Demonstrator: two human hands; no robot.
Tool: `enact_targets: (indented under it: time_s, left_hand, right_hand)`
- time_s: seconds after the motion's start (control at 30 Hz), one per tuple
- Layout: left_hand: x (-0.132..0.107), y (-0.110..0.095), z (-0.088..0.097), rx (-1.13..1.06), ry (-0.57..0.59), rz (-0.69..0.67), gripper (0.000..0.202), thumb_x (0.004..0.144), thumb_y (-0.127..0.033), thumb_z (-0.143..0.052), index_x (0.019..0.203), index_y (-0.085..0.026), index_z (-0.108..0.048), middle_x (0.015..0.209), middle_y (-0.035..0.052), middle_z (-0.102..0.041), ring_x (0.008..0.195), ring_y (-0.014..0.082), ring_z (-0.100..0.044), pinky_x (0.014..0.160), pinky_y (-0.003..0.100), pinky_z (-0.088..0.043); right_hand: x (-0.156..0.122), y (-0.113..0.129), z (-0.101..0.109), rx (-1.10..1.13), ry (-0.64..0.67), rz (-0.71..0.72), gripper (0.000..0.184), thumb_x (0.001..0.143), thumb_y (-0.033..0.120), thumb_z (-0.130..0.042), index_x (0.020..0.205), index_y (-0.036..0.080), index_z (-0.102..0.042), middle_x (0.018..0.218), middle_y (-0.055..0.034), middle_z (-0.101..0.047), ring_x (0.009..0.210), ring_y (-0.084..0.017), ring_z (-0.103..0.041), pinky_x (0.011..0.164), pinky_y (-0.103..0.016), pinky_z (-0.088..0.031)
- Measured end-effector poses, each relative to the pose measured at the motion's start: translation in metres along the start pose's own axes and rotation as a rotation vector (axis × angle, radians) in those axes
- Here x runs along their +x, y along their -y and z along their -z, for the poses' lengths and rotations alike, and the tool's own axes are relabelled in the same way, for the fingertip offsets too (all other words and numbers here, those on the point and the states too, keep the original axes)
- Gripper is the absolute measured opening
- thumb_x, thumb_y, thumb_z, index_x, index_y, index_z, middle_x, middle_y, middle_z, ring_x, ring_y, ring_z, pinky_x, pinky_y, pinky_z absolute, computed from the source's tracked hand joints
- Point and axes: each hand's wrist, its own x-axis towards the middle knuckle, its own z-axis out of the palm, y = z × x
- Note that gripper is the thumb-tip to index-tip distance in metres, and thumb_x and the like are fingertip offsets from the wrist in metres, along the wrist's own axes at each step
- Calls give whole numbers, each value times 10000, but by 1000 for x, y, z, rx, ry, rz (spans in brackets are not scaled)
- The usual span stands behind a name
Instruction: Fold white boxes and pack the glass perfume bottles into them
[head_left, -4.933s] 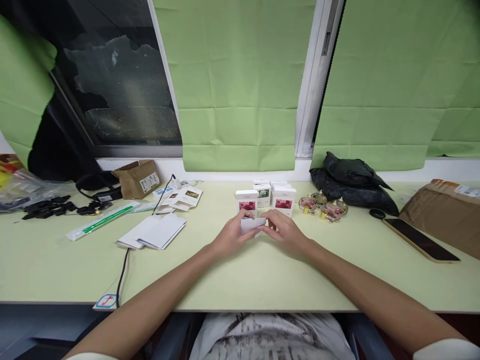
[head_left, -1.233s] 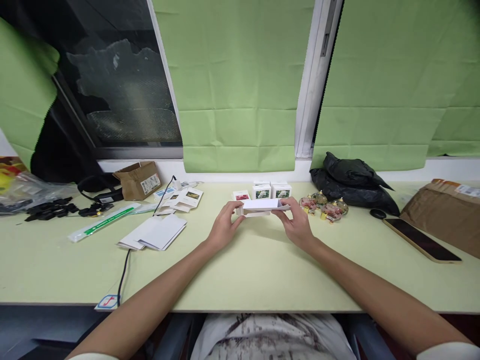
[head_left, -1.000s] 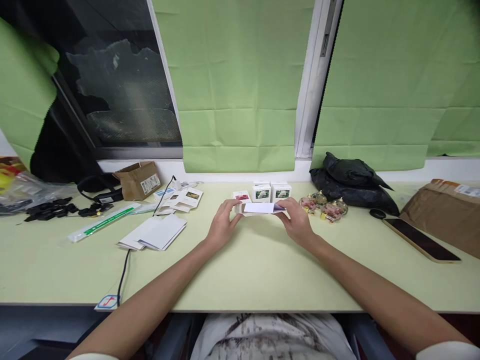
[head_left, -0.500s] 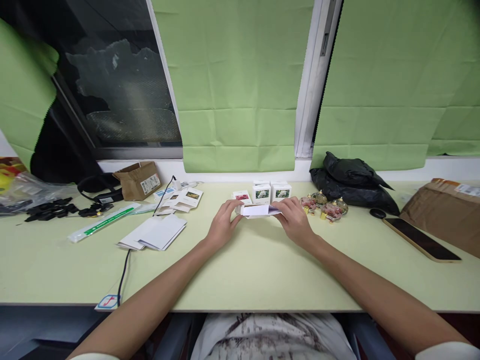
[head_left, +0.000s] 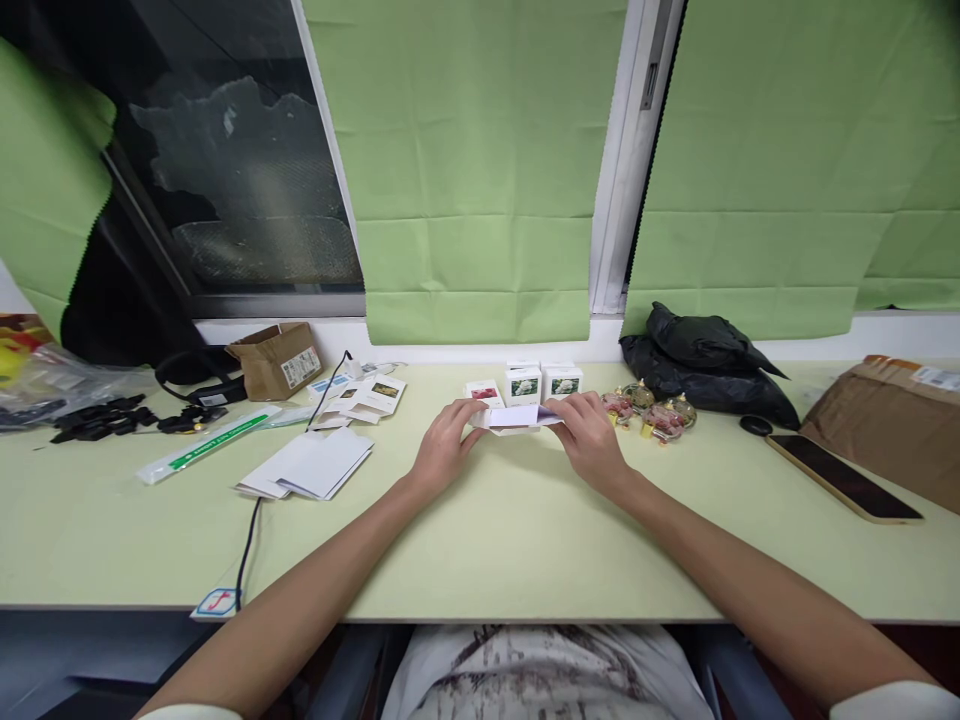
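A small white paper box (head_left: 514, 418) with unfolded flaps is held above the table between my two hands. My left hand (head_left: 444, 445) pinches its left end with thumb and fingers. At the right end my right hand (head_left: 589, 438) grips it the same way. Just behind it stand white boxes printed with white flowers, one in the middle (head_left: 523, 388) and one to the right (head_left: 562, 384). A white box with a red flower picture (head_left: 484, 393) is beside them, near my left fingertips. To the right of my right hand lie several small round glass ornaments (head_left: 660, 412) with gold tops.
Flat white cartons (head_left: 322, 464) and flower-printed cartons (head_left: 381, 394) lie on the left. Farther left are an open brown box (head_left: 276, 362) and a green-striped packet (head_left: 214, 442). Black bags (head_left: 697, 365), a phone (head_left: 844, 478) and a brown parcel (head_left: 892, 425) occupy the right.
The box in my hands has tilted slightly, with its upper flap sitting a little lower. Both hands keep nearly the same place and hold.
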Motion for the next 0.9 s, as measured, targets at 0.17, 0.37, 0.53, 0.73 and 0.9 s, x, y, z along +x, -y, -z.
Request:
enact_targets:
  time_s: [0.17, 0.37, 0.53, 0.73, 0.9]
  left_hand:
    - [-1, 2, 0, 18, 8, 0, 334, 1049, -233, -569, 1377, -295, -549, 1366, 77, -642, 1284, 275, -622, 1041, 462, -546]
    - [-1, 1, 0, 27, 13, 6, 365, 1041, -224, -576, 1395, -304, -542, 1361, 76, -649, 1273, 275, -626, 1031, 463, -551]
    - [-1, -2, 0, 0, 9, 10, 352, 1050, -267, -578, 1397, -309, -545, 1362, 75, -647, 1284, 269, -621, 1061, 463, -540]
    - [-1, -11, 1, -56, 29, -21, 341, 1058, -291, -568, 1398, -314, -547, 1391, 78, -636, 1333, 261, -599, 1098, 469, -533]
    - [-2, -14, 2, -88, 43, -70, 348, 1057, -265, -566, 1402, -308, -539, 1384, 78, -641, 1362, 261, -579, 1117, 482, -523]
  right_hand:
    - [1, 1, 2, -17, 24, -1, 236, 1060, 159, -521, 1253, 252, -620, 999, -80, -674, 908, -264, -518, 818, -405, -456]
    - [2, 3, 3, -40, 53, -7, 310, 1046, 150, -515, 1306, 280, -623, 1034, -93, -674, 948, -285, -517, 840, -426, -478]
    - [1, 6, 2, -36, 67, 11, 327, 1040, 139, -527, 1315, 285, -625, 1041, -92, -678, 967, -288, -513, 862, -436, -487]
    - [1, 11, 2, -84, 13, 83, 317, 1009, 100, -589, 1266, 276, -653, 1043, -78, -710, 909, -263, -512, 833, -406, -482]
    - [2, 14, 2, -106, 28, 116, 266, 1015, 119, -599, 1220, 271, -674, 1033, -82, -708, 881, -251, -551, 806, -398, -476]
